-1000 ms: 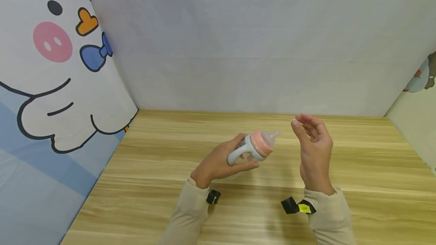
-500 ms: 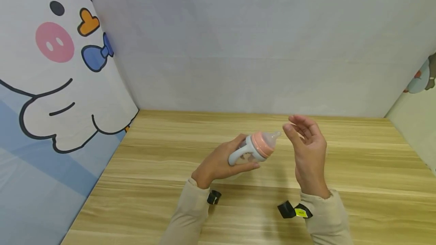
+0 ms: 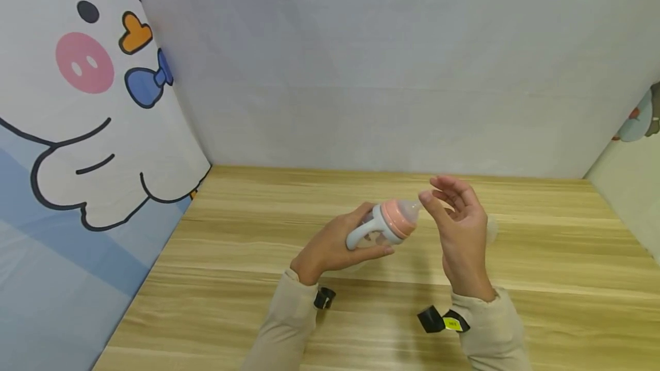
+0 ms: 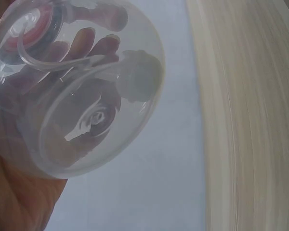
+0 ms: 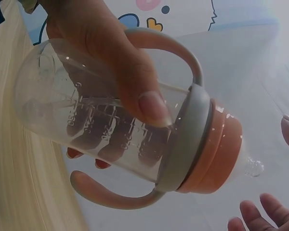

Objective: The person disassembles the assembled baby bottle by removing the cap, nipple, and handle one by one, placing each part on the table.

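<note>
While left hand (image 3: 332, 248) clamps its fingers round the tilted 2-handled bottle (image 3: 388, 225) over the table (image 3: 206, 285), right hand (image 3: 461, 233) has thumb and fingers apart, loosely bent, near teat (image 3: 409, 208).

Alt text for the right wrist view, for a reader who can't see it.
A left hand grips a clear plastic baby bottle with a peach collar and two curved handles, its translucent teat pointing right. The right hand shows only partly at the right edge, apart from the teat. Behind are a wooden tabletop and pale backdrop.
</note>
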Available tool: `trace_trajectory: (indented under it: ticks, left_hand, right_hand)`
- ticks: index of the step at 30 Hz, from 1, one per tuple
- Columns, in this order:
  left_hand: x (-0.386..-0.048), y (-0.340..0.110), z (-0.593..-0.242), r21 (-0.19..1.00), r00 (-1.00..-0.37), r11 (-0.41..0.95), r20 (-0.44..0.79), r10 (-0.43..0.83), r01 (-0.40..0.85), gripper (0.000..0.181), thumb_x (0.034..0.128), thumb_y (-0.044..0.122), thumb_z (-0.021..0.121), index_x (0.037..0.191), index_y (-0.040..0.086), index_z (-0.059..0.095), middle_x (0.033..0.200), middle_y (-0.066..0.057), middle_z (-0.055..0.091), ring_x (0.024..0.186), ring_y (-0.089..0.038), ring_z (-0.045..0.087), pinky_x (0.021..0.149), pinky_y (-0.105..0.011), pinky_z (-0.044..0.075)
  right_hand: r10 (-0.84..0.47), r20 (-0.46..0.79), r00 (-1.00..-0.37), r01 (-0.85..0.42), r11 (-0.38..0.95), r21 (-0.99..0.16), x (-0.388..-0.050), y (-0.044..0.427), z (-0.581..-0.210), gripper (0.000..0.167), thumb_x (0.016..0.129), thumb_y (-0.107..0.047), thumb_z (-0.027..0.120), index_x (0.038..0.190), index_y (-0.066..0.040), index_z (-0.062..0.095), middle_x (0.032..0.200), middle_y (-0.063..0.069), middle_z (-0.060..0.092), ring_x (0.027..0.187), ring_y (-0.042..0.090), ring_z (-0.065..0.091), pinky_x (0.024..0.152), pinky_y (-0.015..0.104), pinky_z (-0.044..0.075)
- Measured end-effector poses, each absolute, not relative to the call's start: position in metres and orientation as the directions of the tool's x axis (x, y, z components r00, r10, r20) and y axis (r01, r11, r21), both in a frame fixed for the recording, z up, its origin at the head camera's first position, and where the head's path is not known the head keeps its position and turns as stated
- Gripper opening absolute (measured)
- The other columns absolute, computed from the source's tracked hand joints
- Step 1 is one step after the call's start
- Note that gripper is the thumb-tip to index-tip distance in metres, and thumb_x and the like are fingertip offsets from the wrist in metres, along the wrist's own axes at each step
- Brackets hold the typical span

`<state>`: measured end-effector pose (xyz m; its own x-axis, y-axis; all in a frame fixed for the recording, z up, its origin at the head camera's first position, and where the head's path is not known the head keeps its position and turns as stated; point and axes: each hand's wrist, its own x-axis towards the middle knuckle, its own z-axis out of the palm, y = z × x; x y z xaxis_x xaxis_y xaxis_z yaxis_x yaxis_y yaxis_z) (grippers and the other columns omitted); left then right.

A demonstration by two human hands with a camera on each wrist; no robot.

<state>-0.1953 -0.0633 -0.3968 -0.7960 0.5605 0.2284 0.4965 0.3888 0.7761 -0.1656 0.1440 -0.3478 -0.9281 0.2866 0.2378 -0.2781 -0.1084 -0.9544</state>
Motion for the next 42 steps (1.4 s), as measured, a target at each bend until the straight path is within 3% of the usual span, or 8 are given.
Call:
trace_trajectory:
  ticks: [9, 15, 23, 29, 33, 42]
  left_hand:
    - [-0.195, -0.062, -0.397, 0.784, -0.79, 0.373, 0.229, 0.568, 0.496, 0.06, 0.0898, 0.036, 0.077, 0.14, 0.02, 0.049, 0.1, 0.0, 0.066, 0.084, -0.021, 0.066, 0.072, -0.024, 0.053]
    - [-0.195, -0.062, -0.397, 0.788, -0.786, 0.364, 0.232, 0.573, 0.497, 0.059, 0.0902, 0.036, 0.076, 0.139, 0.019, 0.049, 0.1, 0.001, 0.066, 0.085, -0.024, 0.066, 0.073, -0.025, 0.053]
    - [-0.196, -0.062, -0.397, 0.786, -0.786, 0.364, 0.235, 0.572, 0.5, 0.059, 0.0908, 0.038, 0.075, 0.14, 0.021, 0.048, 0.1, -0.001, 0.066, 0.085, -0.026, 0.067, 0.072, -0.024, 0.053]
    - [-0.195, -0.062, -0.397, 0.789, -0.784, 0.362, 0.231, 0.576, 0.497, 0.057, 0.0919, 0.039, 0.074, 0.141, 0.023, 0.048, 0.1, -0.004, 0.068, 0.078, -0.012, 0.063, 0.071, -0.024, 0.053]
    - [-0.195, -0.062, -0.397, 0.792, -0.781, 0.354, 0.232, 0.58, 0.497, 0.055, 0.0917, 0.038, 0.074, 0.139, 0.024, 0.049, 0.101, -0.007, 0.07, 0.076, -0.007, 0.061, 0.071, -0.024, 0.053]
    - [-0.194, -0.06, -0.397, 0.749, -0.755, 0.361, 0.274, 0.596, 0.556, 0.052, 0.0909, 0.035, 0.076, 0.133, 0.021, 0.049, 0.093, -0.003, 0.067, 0.072, -0.006, 0.056, 0.068, -0.021, 0.05]
  right_hand:
    - [0.252, 0.217, -0.943, -0.244, -0.081, -0.966, -0.165, 0.142, -0.35, 0.039, 0.091, -0.005, 0.073, 0.127, -0.005, 0.058, 0.125, 0.002, 0.063, 0.116, 0.018, 0.053, 0.091, 0.027, 0.039]
    - [0.171, 0.19, -0.967, -0.197, -0.03, -0.98, -0.164, 0.14, -0.351, 0.039, 0.092, -0.008, 0.073, 0.129, -0.01, 0.057, 0.127, -0.004, 0.06, 0.119, 0.016, 0.05, 0.094, 0.027, 0.038]
    - [0.11, 0.175, -0.978, -0.175, 0.012, -0.985, -0.164, 0.135, -0.353, 0.039, 0.093, -0.012, 0.073, 0.129, -0.01, 0.056, 0.127, -0.004, 0.059, 0.11, 0.013, 0.052, 0.087, 0.024, 0.042]
    - [0.044, 0.107, -0.993, -0.105, 0.045, -0.993, -0.161, 0.13, -0.357, 0.036, 0.096, -0.02, 0.07, 0.129, -0.015, 0.056, 0.128, -0.003, 0.057, 0.095, 0.012, 0.059, 0.078, 0.021, 0.052]
    - [0.014, 0.077, -0.997, -0.077, 0.024, -0.997, -0.162, 0.126, -0.36, 0.035, 0.096, -0.021, 0.07, 0.128, -0.014, 0.056, 0.127, 0.001, 0.056, 0.101, 0.013, 0.063, 0.085, 0.023, 0.056]
    - [0.009, 0.064, -0.998, -0.064, 0.015, -0.998, -0.161, 0.116, -0.364, 0.036, 0.094, -0.019, 0.072, 0.126, -0.013, 0.057, 0.114, 0.001, 0.061, 0.1, 0.012, 0.064, 0.081, 0.024, 0.055]
